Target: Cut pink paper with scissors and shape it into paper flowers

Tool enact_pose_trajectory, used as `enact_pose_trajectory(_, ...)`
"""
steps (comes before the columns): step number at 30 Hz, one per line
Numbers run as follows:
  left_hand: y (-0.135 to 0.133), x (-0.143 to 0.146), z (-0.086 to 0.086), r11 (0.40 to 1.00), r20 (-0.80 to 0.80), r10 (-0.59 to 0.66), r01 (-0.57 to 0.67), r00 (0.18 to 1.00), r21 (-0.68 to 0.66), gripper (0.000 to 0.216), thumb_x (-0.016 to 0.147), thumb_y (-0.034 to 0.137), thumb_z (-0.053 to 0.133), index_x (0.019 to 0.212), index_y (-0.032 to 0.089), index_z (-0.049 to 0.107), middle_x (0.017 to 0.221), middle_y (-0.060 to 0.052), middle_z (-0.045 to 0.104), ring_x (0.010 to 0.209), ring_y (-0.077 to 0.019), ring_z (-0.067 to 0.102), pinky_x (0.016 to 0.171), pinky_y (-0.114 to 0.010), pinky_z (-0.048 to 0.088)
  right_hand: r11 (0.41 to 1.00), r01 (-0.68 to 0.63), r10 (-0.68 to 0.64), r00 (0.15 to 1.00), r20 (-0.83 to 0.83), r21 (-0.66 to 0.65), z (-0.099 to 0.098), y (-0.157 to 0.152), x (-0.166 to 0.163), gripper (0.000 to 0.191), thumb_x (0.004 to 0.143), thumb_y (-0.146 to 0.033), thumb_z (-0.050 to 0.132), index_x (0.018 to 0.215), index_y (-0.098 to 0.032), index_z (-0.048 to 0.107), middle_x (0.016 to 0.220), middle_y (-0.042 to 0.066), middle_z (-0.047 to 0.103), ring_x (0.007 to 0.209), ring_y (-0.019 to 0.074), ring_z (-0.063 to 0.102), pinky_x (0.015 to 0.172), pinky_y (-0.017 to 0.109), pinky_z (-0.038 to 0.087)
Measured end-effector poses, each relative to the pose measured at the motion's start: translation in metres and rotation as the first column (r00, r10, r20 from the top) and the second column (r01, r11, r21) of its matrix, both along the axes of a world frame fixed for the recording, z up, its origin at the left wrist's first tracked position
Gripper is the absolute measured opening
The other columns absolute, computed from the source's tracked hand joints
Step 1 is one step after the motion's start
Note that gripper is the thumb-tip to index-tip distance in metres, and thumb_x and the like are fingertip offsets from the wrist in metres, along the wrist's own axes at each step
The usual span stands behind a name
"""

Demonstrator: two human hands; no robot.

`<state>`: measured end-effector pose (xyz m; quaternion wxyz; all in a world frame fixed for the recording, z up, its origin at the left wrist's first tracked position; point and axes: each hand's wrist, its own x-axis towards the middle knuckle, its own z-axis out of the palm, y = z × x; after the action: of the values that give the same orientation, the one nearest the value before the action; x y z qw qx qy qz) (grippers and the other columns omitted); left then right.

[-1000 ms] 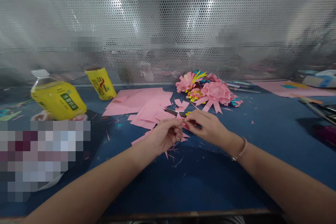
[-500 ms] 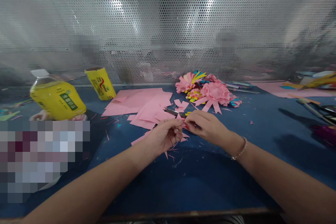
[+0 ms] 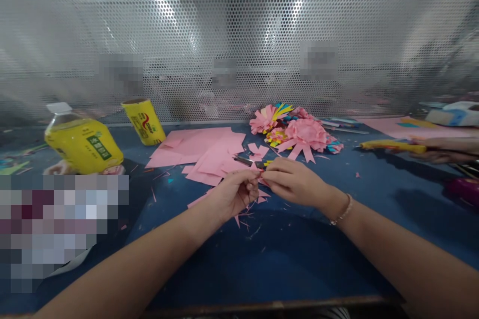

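Observation:
My left hand point(image 3: 234, 192) and my right hand point(image 3: 294, 180) meet at the middle of the blue table point(image 3: 262, 254). Both are closed in a pinch on a small pink paper piece point(image 3: 261, 178) held between the fingertips. Pink paper scraps point(image 3: 245, 209) lie under and around the hands. Just behind the hands lies a stack of pink paper sheets point(image 3: 204, 152), with scissors point(image 3: 250, 162) resting on its right edge. A bracelet sits on my right wrist.
Finished paper flowers point(image 3: 299, 132) lie at the back right. A yellow drink bottle point(image 3: 80, 142) and a yellow can point(image 3: 144, 119) stand at the left. A perforated metal screen point(image 3: 239, 50) closes the back. At the right edge another person's hand point(image 3: 441, 149) holds a yellow tool point(image 3: 392, 146).
My hands stayed together on the pink piece, shifting slightly. At the right edge another person's hand with a yellow tool has come into view over the table.

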<state>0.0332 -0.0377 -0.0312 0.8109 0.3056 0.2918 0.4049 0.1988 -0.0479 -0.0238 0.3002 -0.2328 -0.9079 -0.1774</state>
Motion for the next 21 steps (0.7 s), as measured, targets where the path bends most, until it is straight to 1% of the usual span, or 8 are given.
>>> enact_pose_trajectory(3,0.0,0.0,0.001,1.0,0.003,-0.015,0.015,1.0,0.003,0.008,0.059,0.008,0.058,0.056,0.01,0.051,0.043,0.005,0.043,0.038,0.0005,0.035,0.039,-0.011,0.03,0.999,-0.029,0.026,0.999,-0.046,-0.044,0.0,-0.001,-0.002,0.013,0.079,-0.013,0.043,0.082,-0.015,0.056,0.077,0.005,0.056,0.072,0.0123,0.048,0.065,0.026,0.045)
enact_pose_trajectory(6,0.0,-0.001,0.001,1.0,-0.011,-0.009,0.009,1.0,0.028,0.008,0.059,0.01,0.059,0.057,0.01,0.052,0.044,0.004,0.045,0.038,-0.0003,0.037,0.04,-0.012,0.031,0.992,-0.068,0.046,0.979,-0.197,-0.11,-0.002,-0.001,-0.005,0.015,0.079,-0.012,0.043,0.085,-0.015,0.056,0.077,0.005,0.057,0.073,0.0117,0.051,0.064,0.025,0.045)
enact_pose_trajectory(8,-0.001,-0.001,0.001,0.999,-0.037,-0.001,0.003,0.999,0.049,0.009,0.059,0.012,0.06,0.057,0.011,0.052,0.045,0.004,0.046,0.039,-0.0007,0.038,0.04,-0.013,0.032,0.983,-0.083,0.033,0.958,-0.284,-0.163,-0.004,-0.001,-0.007,0.016,0.078,-0.011,0.043,0.085,-0.016,0.056,0.076,0.004,0.058,0.072,0.0108,0.052,0.064,0.025,0.045)
enact_pose_trajectory(11,-0.001,-0.001,0.0,0.996,-0.078,-0.003,0.01,0.997,0.088,0.01,0.061,0.015,0.061,0.057,0.011,0.052,0.045,0.004,0.046,0.039,-0.0013,0.039,0.04,-0.014,0.031,0.965,-0.096,0.008,0.94,-0.34,-0.244,-0.006,-0.002,-0.008,0.014,0.077,-0.01,0.043,0.082,-0.016,0.055,0.074,0.003,0.057,0.071,0.0104,0.052,0.065,0.025,0.044)
enact_pose_trajectory(13,-0.002,-0.001,-0.001,0.992,-0.1,-0.009,0.022,0.995,0.124,0.013,0.062,0.017,0.061,0.056,0.012,0.051,0.045,0.004,0.045,0.039,-0.0019,0.039,0.041,-0.015,0.031,0.948,-0.089,-0.042,0.917,-0.398,-0.306,-0.006,-0.002,-0.009,0.011,0.076,-0.012,0.044,0.078,-0.016,0.054,0.073,0.002,0.056,0.07,0.01,0.051,0.064,0.025,0.043)
enact_pose_trajectory(15,-0.002,0.0,-0.002,0.986,-0.121,-0.004,0.023,0.993,0.163,0.015,0.063,0.019,0.062,0.055,0.013,0.05,0.045,0.004,0.044,0.04,-0.0023,0.038,0.041,-0.015,0.03,0.915,-0.065,-0.143,0.87,-0.472,-0.398,-0.006,-0.002,-0.011,0.008,0.076,-0.015,0.044,0.073,-0.016,0.051,0.068,0.0,0.053,0.062,0.0087,0.049,0.059,0.023,0.041)
enact_pose_trajectory(18,-0.004,0.001,-0.004,0.975,-0.159,0.028,0.009,0.987,0.224,0.017,0.063,0.02,0.062,0.055,0.013,0.048,0.044,0.005,0.042,0.04,-0.0027,0.037,0.041,-0.016,0.029,0.825,-0.052,-0.288,0.818,-0.498,-0.563,-0.004,-0.003,-0.015,0.015,0.078,-0.019,0.041,0.064,-0.016,0.046,0.059,-0.002,0.047,0.053,0.0072,0.043,0.051,0.021,0.035)
enact_pose_trajectory(21,-0.005,0.002,-0.005,0.944,-0.21,0.062,0.011,0.976,0.33,0.015,0.063,0.021,0.061,0.058,0.013,0.049,0.044,0.005,0.042,0.04,-0.0027,0.036,0.041,-0.016,0.026,0.746,-0.091,-0.265,0.868,-0.42,-0.659,-0.002,-0.005,-0.02,0.028,0.082,-0.025,0.037,0.055,-0.016,0.041,0.052,-0.003,0.041,0.05,0.0071,0.039,0.048,0.02,0.032)
